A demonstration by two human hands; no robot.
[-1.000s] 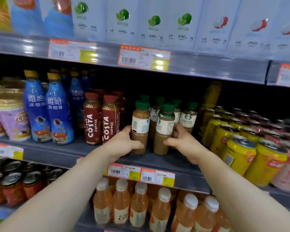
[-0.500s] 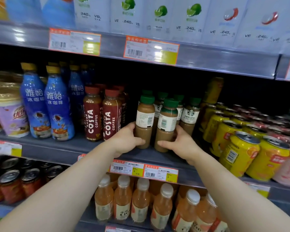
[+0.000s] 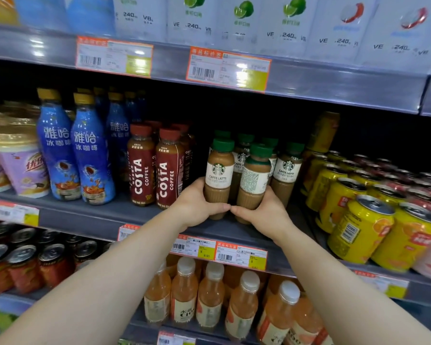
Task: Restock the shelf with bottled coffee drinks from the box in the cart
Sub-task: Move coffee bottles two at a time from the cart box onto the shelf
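The left hand (image 3: 197,207) and right hand (image 3: 264,215) are each clasping an upright Starbucks latte bottle (image 3: 218,178), side by side, just right of the Costa Coffee bottles (image 3: 169,175).

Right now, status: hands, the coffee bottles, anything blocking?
Left hand grips the left latte bottle. Right hand grips the right latte bottle. Both bottles upright at the shelf front. Costa bottles close left, yellow cans right.

Grey metal shelving (image 3: 90,220), three tiers, dark recess behind. Orange-edged price tags (image 3: 228,69) on rail above grip, glare fr. overhead light. More tags (image 3: 241,255) just below grip.
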